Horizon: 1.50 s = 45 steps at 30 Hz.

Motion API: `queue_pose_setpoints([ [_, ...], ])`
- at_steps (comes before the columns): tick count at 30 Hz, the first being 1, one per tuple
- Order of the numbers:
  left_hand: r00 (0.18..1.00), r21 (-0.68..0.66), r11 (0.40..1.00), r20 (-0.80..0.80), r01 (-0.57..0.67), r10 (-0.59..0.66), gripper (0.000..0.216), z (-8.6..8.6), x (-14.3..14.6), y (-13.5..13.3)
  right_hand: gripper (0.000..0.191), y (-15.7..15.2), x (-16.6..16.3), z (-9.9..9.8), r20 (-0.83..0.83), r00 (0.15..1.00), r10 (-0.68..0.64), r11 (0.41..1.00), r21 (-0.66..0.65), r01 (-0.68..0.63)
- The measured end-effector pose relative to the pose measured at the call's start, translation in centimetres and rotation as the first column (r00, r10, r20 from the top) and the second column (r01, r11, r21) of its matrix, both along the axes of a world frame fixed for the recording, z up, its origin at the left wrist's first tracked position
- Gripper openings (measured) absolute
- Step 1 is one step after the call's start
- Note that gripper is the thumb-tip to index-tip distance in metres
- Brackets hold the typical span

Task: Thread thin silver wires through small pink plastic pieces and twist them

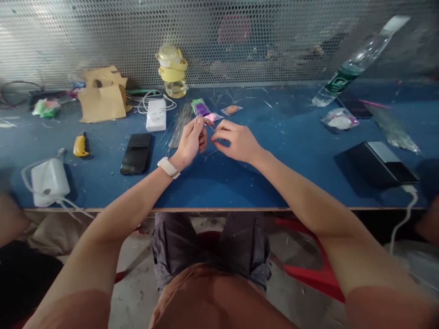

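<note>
My left hand (192, 139), with a white band on its wrist, is held above the blue table (274, 173), fingers pinched together around a thin wire whose shape is hard to make out. My right hand (236, 140) is just to its right, fingertips pinched toward the same spot. A bundle of thin metal wires (180, 124) lies on the table right behind my left hand. Small bags of coloured beads (202, 109) lie just beyond both hands.
A black phone (136, 153), a white power strip (156, 115), a yellow cutter (80, 146), a white charger (50, 182), brown cardboard (103, 96) and a yellow bottle (172, 71) sit left. A plastic bottle (353, 64), a black box (379, 162) and another wire bundle (394, 130) lie right. Perforated mesh stands behind.
</note>
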<state>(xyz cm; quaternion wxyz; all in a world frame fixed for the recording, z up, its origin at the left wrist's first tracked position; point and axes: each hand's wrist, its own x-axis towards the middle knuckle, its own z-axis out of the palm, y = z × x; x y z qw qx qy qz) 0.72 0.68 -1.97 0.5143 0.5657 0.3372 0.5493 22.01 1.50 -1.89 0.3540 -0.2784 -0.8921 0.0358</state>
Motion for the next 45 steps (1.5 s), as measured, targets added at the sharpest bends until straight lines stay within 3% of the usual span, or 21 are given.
queue_pose_setpoints([
  [7, 0.995, 0.026, 0.996, -0.058, 0.086, -0.085, 0.03, 0.3, -0.1, -0.1, 0.011, 0.2, 0.2, -0.3, -0.084, 0.996, 0.025, 0.999, 0.025, -0.023],
  [15, 0.999, -0.039, 0.999, -0.019, 0.033, -0.034, 0.027, 1.0, -0.3, -0.3, 0.023, 0.9, 0.3, -0.7, -0.196, 0.978, -0.066, 0.973, 0.203, 0.107],
  [23, 1.0, -0.048, 0.999, -0.006, -0.022, 0.022, 0.03, 2.1, 0.1, -0.8, 0.034, 0.2, 0.0, 0.2, -0.187, 0.974, -0.131, 0.975, 0.156, 0.161],
  [28, 0.997, -0.07, 0.995, 0.013, -0.069, 0.07, 0.031, 2.2, 0.0, -0.6, 0.046, -0.4, -0.5, 0.6, -0.295, 0.948, -0.118, 0.988, 0.064, 0.143],
  [32, 0.994, -0.056, 0.993, 0.029, -0.1, 0.101, 0.033, 2.2, -0.2, -0.3, 0.06, -0.1, -1.2, 0.4, -0.51, 0.847, -0.151, 0.983, -0.171, 0.072],
  [35, 0.991, -0.049, 0.992, 0.06, -0.117, 0.12, 0.037, 2.5, -0.3, -0.2, 0.069, 1.0, -1.8, -0.3, -0.662, 0.719, -0.21, 0.935, -0.351, -0.05],
  [38, 0.992, -0.058, 0.993, 0.07, -0.101, 0.105, 0.039, 2.8, -0.3, -0.3, 0.067, 1.8, -2.0, -1.1, -0.714, 0.651, -0.256, 0.86, -0.476, -0.183],
  [42, 0.995, -0.075, 0.994, 0.058, -0.081, 0.086, 0.036, 2.7, -0.5, -0.5, 0.065, 1.8, -1.8, -1.4, -0.713, 0.643, -0.279, 0.831, -0.515, -0.209],
  [45, 0.993, -0.059, 0.995, 0.072, -0.086, 0.09, 0.031, 2.5, -0.4, -0.4, 0.06, 1.0, -1.6, -1.0, -0.688, 0.69, -0.225, 0.887, -0.438, -0.146],
])
